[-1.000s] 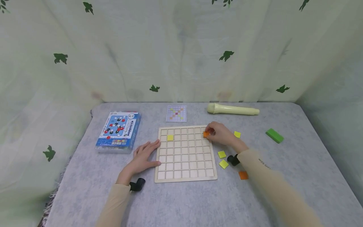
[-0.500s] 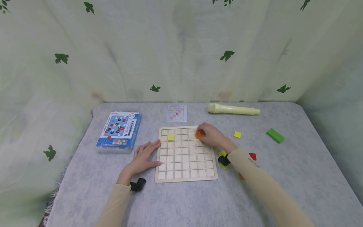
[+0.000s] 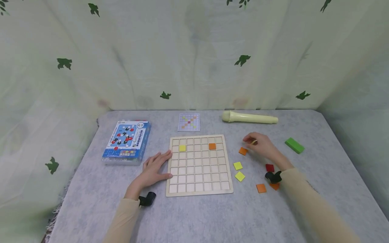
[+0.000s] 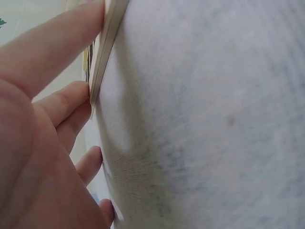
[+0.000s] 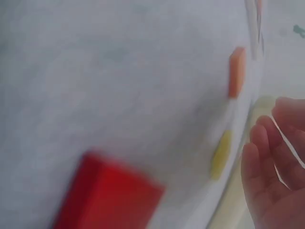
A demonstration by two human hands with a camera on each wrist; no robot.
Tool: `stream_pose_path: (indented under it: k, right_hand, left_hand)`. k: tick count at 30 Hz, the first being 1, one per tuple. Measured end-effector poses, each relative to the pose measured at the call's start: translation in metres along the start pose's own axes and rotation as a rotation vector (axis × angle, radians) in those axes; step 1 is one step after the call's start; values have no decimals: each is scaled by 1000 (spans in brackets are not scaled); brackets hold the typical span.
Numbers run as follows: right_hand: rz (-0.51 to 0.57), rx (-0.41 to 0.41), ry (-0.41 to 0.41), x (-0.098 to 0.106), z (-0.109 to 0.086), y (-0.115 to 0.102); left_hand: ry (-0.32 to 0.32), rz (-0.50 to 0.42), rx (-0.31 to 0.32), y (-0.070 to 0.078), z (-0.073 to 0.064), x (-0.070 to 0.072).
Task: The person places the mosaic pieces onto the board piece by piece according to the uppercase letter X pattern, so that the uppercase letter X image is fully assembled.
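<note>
A wooden grid board [image 3: 199, 193] lies in the middle of the table. It holds a yellow tile [image 3: 182, 147] and an orange tile [image 3: 212, 146] in its second row. My left hand [image 3: 156, 167] lies flat on the cloth, fingers [image 4: 57, 52] touching the board's left edge [image 4: 107, 47]. My right hand [image 3: 258, 143] is right of the board, fingers [image 5: 267, 162] loosely curved just beside a loose yellow tile [image 3: 253, 142] [image 5: 220, 155], which lies flat and is not gripped. An orange tile [image 3: 243, 151] [image 5: 237, 71] lies just left of that hand.
Two yellow tiles [image 3: 237, 165], a red tile [image 3: 269, 167] [image 5: 107, 195] and two orange tiles [image 3: 261, 188] lie right of the board. A green block [image 3: 294, 145], cream cylinder [image 3: 249, 117], pattern card [image 3: 189, 122] and blue box [image 3: 127, 140] stand around.
My right hand carried the orange tile left along the board, left it in the second row, then drew back right to the loose yellow tile. The left hand stayed put.
</note>
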State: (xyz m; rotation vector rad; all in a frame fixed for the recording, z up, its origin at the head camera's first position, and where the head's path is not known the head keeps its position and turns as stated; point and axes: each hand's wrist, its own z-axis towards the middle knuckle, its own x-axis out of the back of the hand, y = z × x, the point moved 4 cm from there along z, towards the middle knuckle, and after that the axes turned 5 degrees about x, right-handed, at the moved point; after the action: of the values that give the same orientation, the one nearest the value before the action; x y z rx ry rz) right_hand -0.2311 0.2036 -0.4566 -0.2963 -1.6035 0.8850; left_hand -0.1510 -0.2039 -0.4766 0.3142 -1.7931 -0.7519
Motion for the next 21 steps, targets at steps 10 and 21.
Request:
stream_pose_path:
  k: [10,21]
  right_hand:
    - [-51,-54,36,15,-21,28]
    - [-91,-64,-5,10,-7,23]
  left_hand:
    - [3,-4,0,1,-1,1]
    - [0,-5,3,-3,0,-1]
